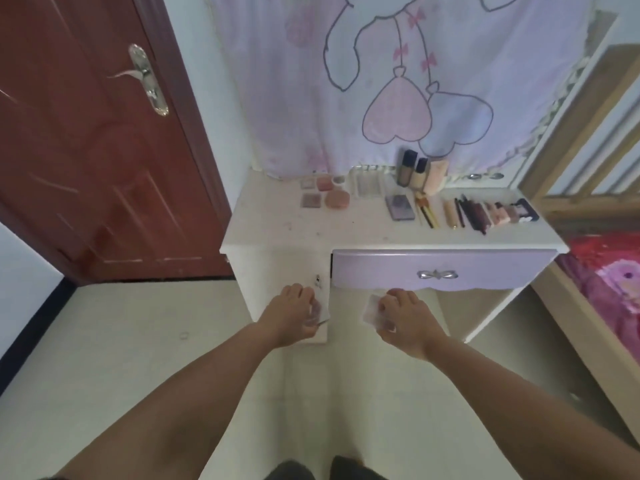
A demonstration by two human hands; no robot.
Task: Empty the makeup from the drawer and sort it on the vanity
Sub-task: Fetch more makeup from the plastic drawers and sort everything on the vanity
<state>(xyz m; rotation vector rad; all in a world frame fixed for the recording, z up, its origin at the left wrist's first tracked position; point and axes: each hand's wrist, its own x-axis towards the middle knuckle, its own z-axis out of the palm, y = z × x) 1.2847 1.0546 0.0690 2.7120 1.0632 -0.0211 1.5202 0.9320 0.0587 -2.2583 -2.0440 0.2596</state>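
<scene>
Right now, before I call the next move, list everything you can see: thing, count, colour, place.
vanity: one, white, centre, against the curtain
drawer: one, lilac front with silver bow handle, under the vanity top
compacts: about five, pink and mauve, back left of the top
clear tray: one, back centre
bottles: two, beige with dark caps, upright at the back, beside a pink tube
purple case: one, flat, centre right
pencils and sticks: a row, count unclear, right
palettes: a row, brown to navy, far right
door: one, red-brown, left
curtain: one, pale pink, behind
left hand: holds a small clear item
right hand: holds a small clear case
</scene>
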